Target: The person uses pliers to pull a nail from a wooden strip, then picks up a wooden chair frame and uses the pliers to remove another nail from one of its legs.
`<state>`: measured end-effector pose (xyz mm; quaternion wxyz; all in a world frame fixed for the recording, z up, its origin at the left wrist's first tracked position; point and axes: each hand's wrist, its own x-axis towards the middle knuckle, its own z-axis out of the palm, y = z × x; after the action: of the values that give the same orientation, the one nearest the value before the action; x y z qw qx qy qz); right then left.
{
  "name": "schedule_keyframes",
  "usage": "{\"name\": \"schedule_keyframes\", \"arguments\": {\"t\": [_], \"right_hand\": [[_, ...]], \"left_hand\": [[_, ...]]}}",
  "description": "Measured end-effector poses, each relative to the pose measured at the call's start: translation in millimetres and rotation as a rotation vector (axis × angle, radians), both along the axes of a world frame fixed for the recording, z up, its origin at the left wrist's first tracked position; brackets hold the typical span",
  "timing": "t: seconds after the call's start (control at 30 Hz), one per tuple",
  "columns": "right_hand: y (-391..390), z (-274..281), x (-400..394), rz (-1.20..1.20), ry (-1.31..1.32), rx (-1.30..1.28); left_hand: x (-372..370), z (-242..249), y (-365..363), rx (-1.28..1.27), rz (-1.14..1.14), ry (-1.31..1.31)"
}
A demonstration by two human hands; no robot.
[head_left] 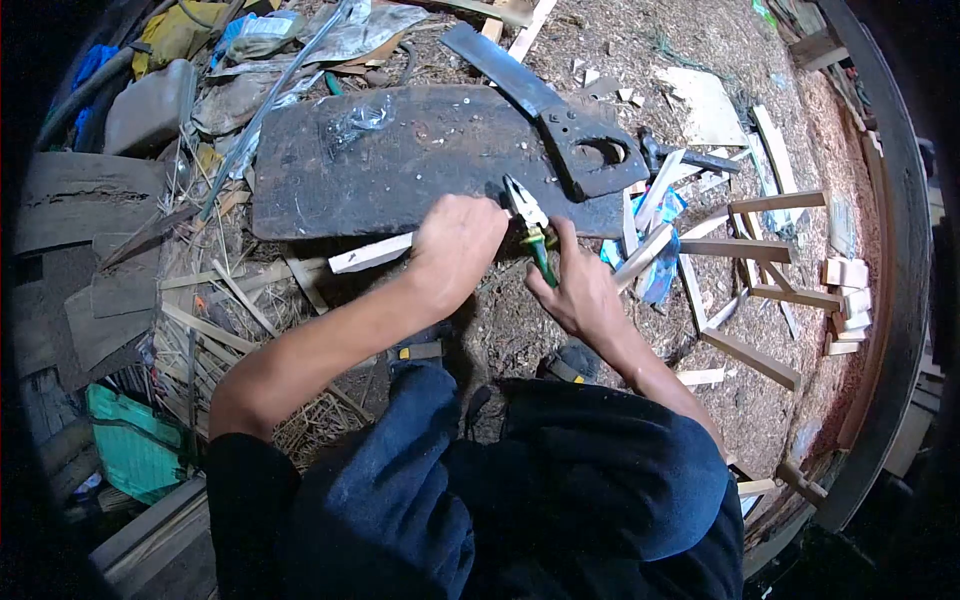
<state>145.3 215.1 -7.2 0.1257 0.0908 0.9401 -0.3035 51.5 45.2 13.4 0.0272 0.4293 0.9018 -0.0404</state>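
My left hand [460, 245] is closed around a pale wooden strip [372, 253], whose end sticks out to the left over the near edge of a dark board [330, 180]. Green-handled pliers [528, 215] are in my right hand [580, 280], their jaws pointing up and left beside my left hand. The jaws lie over the board's near edge; whether they grip anything is too small to tell. A handsaw [590, 150] with a dark handle rests across the board's right part, just beyond the pliers.
A hammer [690, 158] lies right of the saw. Several wooden strips [740, 250] form a frame-like piece at the right, near small wood blocks [848, 300]. Thin sticks [215, 335] and a green container [135, 440] are at the left. Wood chips cover the ground.
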Motion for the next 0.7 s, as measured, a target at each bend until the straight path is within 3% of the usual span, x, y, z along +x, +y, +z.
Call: {"name": "schedule_keyframes", "arguments": {"t": [0.1, 0.17, 0.27, 0.3, 0.33, 0.6, 0.67, 0.7], "right_hand": [[5, 33, -9, 0.042, -0.031, 0.013], [-1, 48, -10, -0.035, 0.186, -0.026], [-6, 4, 3, -0.092, 0.16, -0.041], [-8, -2, -2, -0.055, -0.142, 0.088], [-3, -1, -3, -0.059, -0.14, 0.085], [18, 25, 7, -0.079, 0.045, -0.065], [24, 4, 13, 0.006, 0.359, -0.059], [23, -2, 16, 0.006, 0.36, -0.056]], "left_hand": [[2, 2, 2, 0.007, 0.014, 0.029], [3, 3, 6, -0.025, 0.031, 0.019], [3, 1, 6, -0.119, 0.071, -0.083], [4, -1, 4, -0.08, 0.044, -0.032], [3, -1, 3, -0.044, 0.013, 0.019], [-4, -7, 8, 0.022, 0.051, -0.037], [-4, -7, 12, 0.016, -0.006, -0.036], [-4, -7, 14, 0.019, -0.007, -0.035]]}}
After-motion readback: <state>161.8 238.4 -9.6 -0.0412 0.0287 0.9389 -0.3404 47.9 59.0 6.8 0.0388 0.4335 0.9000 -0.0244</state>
